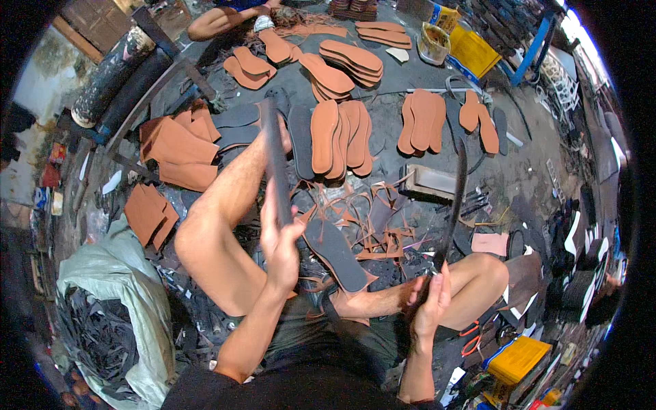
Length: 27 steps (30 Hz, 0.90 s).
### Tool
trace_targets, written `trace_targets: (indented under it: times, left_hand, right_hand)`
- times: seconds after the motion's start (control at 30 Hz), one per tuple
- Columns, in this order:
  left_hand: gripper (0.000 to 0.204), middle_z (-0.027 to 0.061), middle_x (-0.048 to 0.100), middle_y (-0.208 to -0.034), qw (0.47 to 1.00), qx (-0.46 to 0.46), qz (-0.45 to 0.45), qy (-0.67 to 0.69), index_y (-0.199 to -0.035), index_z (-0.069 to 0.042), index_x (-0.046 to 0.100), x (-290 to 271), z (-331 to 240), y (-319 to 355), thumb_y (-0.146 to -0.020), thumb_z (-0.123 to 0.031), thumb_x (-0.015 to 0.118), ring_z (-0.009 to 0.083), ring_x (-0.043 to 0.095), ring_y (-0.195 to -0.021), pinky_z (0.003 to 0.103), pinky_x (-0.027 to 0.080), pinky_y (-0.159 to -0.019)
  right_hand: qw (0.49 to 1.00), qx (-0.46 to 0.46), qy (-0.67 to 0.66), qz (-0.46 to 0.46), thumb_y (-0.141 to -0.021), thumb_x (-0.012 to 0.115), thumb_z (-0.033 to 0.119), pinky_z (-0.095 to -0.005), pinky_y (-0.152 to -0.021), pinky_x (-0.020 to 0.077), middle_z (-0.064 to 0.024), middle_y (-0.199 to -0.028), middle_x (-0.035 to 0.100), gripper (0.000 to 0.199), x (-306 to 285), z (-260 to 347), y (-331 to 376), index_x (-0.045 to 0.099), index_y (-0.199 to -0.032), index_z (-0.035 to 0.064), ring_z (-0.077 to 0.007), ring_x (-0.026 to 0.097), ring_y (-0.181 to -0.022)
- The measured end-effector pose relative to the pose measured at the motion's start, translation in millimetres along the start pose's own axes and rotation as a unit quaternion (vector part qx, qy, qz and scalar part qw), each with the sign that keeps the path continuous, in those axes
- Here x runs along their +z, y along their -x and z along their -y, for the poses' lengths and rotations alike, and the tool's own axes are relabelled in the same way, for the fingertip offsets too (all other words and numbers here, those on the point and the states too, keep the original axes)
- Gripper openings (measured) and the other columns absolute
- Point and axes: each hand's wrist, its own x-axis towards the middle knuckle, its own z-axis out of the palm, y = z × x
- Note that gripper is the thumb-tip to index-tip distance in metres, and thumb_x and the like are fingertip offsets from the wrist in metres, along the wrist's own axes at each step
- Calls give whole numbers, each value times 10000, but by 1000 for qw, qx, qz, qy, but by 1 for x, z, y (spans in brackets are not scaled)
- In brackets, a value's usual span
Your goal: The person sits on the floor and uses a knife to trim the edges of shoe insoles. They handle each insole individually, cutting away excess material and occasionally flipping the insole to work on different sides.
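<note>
My left hand (279,249) is closed on a long dark strip (275,150) that stands up from it, slightly blurred. Another dark, curved strip (459,205) rises from my right hand (430,297), whose fingers are closed round its lower end. Whether both are parts of one strip I cannot tell. Between my legs lies a dark shoe sole (335,254) edged with brown sheet, apart from both hands. Thin brown offcuts (383,239) are scattered beyond it.
Stacks of brown soles (340,140) lie ahead, with brown sheets (181,154) at left. A whetstone-like block (430,183) sits right of centre. Near my right leg are orange-handled scissors (470,340) and a yellow container (517,359). A pale sack (147,307) holds black scraps. Another person's arm (222,24) shows at the far side.
</note>
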Motion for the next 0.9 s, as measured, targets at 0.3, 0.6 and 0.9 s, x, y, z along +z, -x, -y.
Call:
trace_targets:
  times: [0.3, 0.6, 0.9]
  left_hand:
    - [709, 262, 438, -1362, 794, 170, 70, -579, -1359, -57, 490, 73, 105, -103, -696, -148, 726, 453, 443, -1218, 576, 376, -1004]
    - [698, 133, 406, -1487, 494, 169, 609, -597, -1477, -176, 372, 26, 125, 28, -831, -137, 634, 316, 414, -1357, 592, 262, -1122]
    - [506, 132, 588, -1220, 952, -174, 204, 150, -1316, -21, 465, 0, -50, 12, -831, -62, 600, 254, 581, -1142, 409, 453, -1005]
  right_hand:
    - [998, -4, -27, -53, -1048, 381, 332, -228, -478, 399, -30, -713, 526, 334, -17, -2, 23, 500, -1187, 52, -104, 477, -528]
    - [997, -11, -64, -41, -1048, 389, 327, -245, -488, 399, -23, -700, 513, 284, -15, -2, 2, 489, -1107, 69, -108, 482, -542]
    - [965, 63, -79, 241, -808, 784, 151, -263, -691, 508, -42, -924, 597, 584, 8, -27, 12, 487, -1291, 6, -120, 584, -812]
